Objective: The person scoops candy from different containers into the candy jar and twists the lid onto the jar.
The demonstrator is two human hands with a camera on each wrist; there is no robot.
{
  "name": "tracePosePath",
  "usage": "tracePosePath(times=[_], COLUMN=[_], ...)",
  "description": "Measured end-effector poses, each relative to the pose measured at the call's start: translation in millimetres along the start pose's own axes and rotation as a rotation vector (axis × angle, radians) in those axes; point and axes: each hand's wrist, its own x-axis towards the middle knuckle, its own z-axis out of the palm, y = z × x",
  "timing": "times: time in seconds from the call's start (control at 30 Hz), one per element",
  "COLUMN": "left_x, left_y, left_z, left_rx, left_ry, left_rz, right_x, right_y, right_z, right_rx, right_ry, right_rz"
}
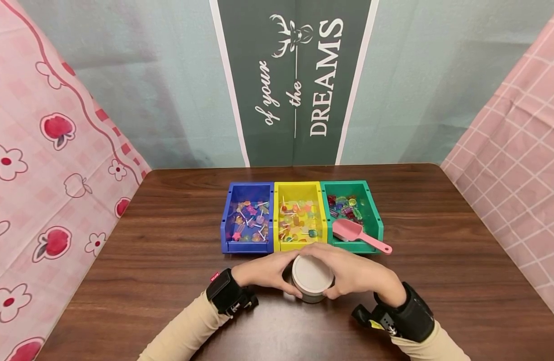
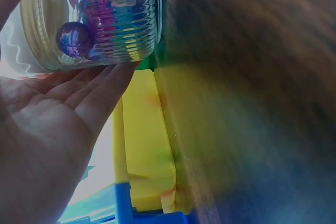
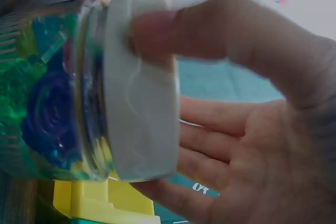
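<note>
A clear ribbed jar [image 2: 121, 19] with a white lid [image 1: 312, 274] stands on the table, in front of the yellow bin. Colourful translucent pieces [image 3: 50, 114] show through its wall, among them a purple ball [image 2: 74, 39]. My left hand [image 1: 269, 271] curves around the jar's left side, with thumb in front and fingers behind. From the right, my right hand [image 1: 356, 271] grips the lid; in the right wrist view its thumb [image 3: 157, 32] lies on the lid's side and the fingers reach round behind. The lid sits on the jar's mouth.
Blue [image 1: 225, 230], yellow [image 1: 299, 246] and green [image 1: 376, 225] bins stand joined in a row behind the jar, holding small candy-like pieces. Across the green bin's front lies a pink scoop [image 1: 349, 229], its handle over the rim. The wooden table [image 1: 168, 225] meets curtains at its edges.
</note>
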Motion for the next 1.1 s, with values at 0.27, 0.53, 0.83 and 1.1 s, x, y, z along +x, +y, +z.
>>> tracePosePath(times=[0.27, 0.53, 0.83, 1.1], left_x=[0.2, 0.7, 0.2, 0.2], left_y=[0.0, -0.8, -3.8, -3.4], left_z=[0.4, 0.6, 1.5, 1.2], left_rx=[0.040, 0.020, 0.003, 0.044], left_ry=[0.001, 0.002, 0.005, 0.001], left_rz=[-0.016, 0.000, 0.007, -0.002], right_x=[2.9, -3.6, -0.6, 1.6], right_y=[-5.9, -3.2, -0.3, -3.3], right_z=[6.4, -4.6, -1.9, 5.3], right_rx=[-0.130, 0.001, -0.073, -0.140], right_ry=[0.100, 0.000, 0.035, 0.115], right_rz=[0.091, 0.040, 0.036, 0.112])
